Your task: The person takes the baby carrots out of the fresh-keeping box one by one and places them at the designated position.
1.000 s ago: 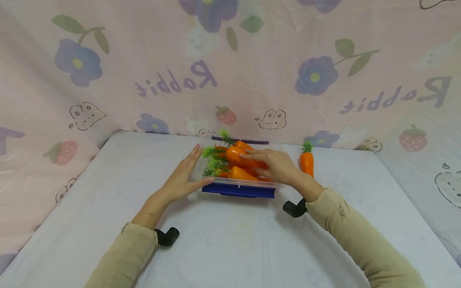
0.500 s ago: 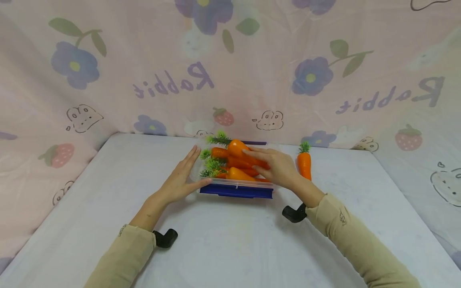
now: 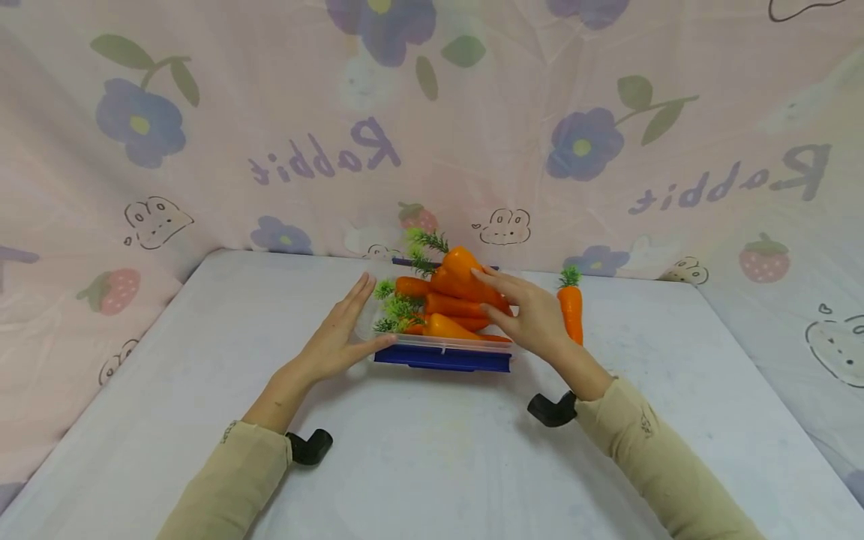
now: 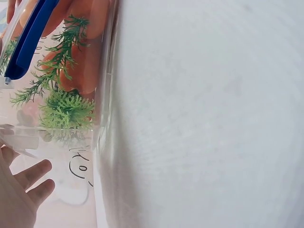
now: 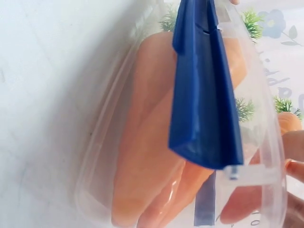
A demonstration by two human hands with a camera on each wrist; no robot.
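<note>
A clear box with blue side latches [image 3: 442, 358] holds several orange carrots with green tops [image 3: 400, 307]. The left hand [image 3: 331, 341], fingers straight, rests at the box's left end, thumb on the near left corner. In the left wrist view its fingers [image 4: 35, 183] stand beside the clear wall. The right hand [image 3: 536, 315] grips a thick orange carrot [image 3: 466, 270] over the right part of the box, its top end raised above the others. Through the wall, the right wrist view shows carrots [image 5: 152, 123] inside and the right hand's fingers [image 5: 295, 156] at the far side.
Another carrot [image 3: 571, 309] lies on the white table [image 3: 418, 457], just right of the box. Behind the table hangs a pink patterned cloth [image 3: 472, 150]. Black wrist mounts [image 3: 310, 448] show below both hands.
The right hand has moved slightly right, and the carrot in it has turned and risen at its leafy end. The left hand has stayed at the box's left end.
</note>
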